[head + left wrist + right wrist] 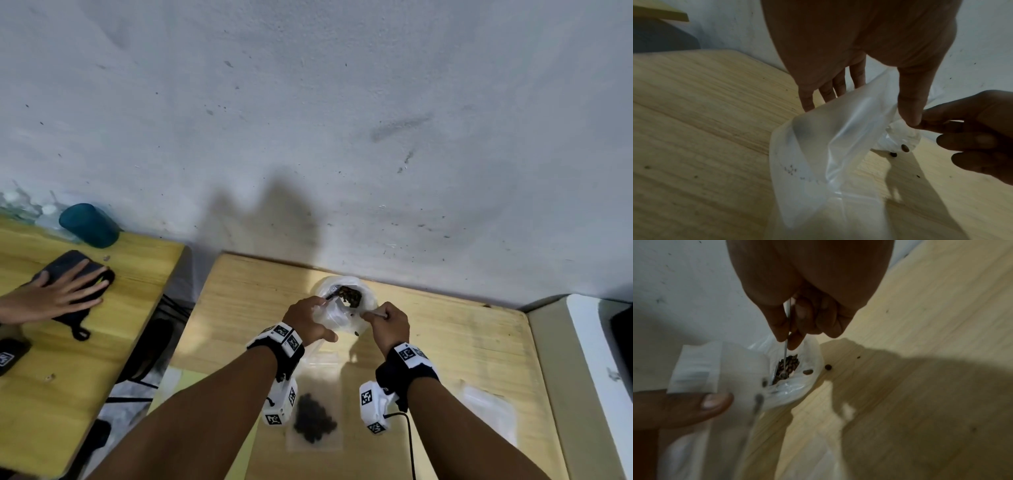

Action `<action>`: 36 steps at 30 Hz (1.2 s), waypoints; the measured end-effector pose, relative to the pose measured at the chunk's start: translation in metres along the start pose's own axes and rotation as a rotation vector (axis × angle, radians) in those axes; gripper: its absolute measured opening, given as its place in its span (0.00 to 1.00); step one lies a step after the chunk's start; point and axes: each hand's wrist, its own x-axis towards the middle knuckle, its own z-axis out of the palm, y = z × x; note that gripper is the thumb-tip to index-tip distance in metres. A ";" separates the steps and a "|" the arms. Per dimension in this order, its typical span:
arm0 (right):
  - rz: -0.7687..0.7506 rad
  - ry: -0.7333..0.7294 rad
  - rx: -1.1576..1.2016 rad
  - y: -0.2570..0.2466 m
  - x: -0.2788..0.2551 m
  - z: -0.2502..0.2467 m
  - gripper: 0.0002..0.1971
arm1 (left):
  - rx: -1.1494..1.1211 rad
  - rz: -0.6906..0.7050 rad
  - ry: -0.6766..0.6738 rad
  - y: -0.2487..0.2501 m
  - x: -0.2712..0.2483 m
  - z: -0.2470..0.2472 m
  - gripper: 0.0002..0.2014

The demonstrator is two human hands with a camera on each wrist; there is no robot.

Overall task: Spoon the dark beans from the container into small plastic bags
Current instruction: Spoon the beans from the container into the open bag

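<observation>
Already a few strays lie on the tabletop (445, 342): left hand (308, 320) pinches the limp bag (818, 154), right hand (390, 323) pinches the spoon (786, 344) in the beans (349, 294), so a sagging mouth could spill more.

No words, brands or numbers can be read anywhere. The only signs are black-and-white square code markers on the wrist bands (287, 337) and on the white camera housings (371, 406) below them. Faint dark specks on the small plastic bag (797, 162) are too blurred to read
</observation>
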 end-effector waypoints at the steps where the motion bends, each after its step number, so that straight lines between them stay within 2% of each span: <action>1: 0.041 -0.017 0.016 0.001 0.000 0.002 0.20 | -0.001 0.002 0.003 0.000 0.000 0.000 0.43; 5: 0.196 -0.011 0.173 0.003 0.001 -0.007 0.20 | -0.002 0.012 0.001 -0.001 0.001 0.000 0.44; 9: 0.223 0.019 0.295 0.002 0.000 -0.030 0.20 | 0.007 0.017 0.005 -0.003 0.000 0.001 0.46; 17: 0.040 -0.018 0.391 0.007 -0.011 -0.068 0.16 | -0.013 -0.006 0.064 -0.003 -0.006 0.010 0.47; 22: -0.158 -0.056 0.290 0.006 -0.024 -0.071 0.14 | -0.006 0.009 0.065 0.001 -0.010 0.011 0.47; 25: -0.272 -0.061 0.216 0.003 -0.030 -0.068 0.15 | -0.012 0.013 0.054 0.001 -0.009 0.011 0.42; 28: -0.302 -0.047 0.206 0.004 -0.032 -0.069 0.18 | -0.030 0.019 0.052 0.001 -0.010 0.011 0.38; 33: -0.248 0.122 0.219 0.007 -0.027 -0.070 0.15 | -0.068 -0.002 0.057 0.003 -0.015 0.011 0.43; 36: -0.238 0.174 0.141 0.004 -0.023 -0.063 0.14 | -0.081 -0.006 0.059 0.004 -0.016 0.011 0.42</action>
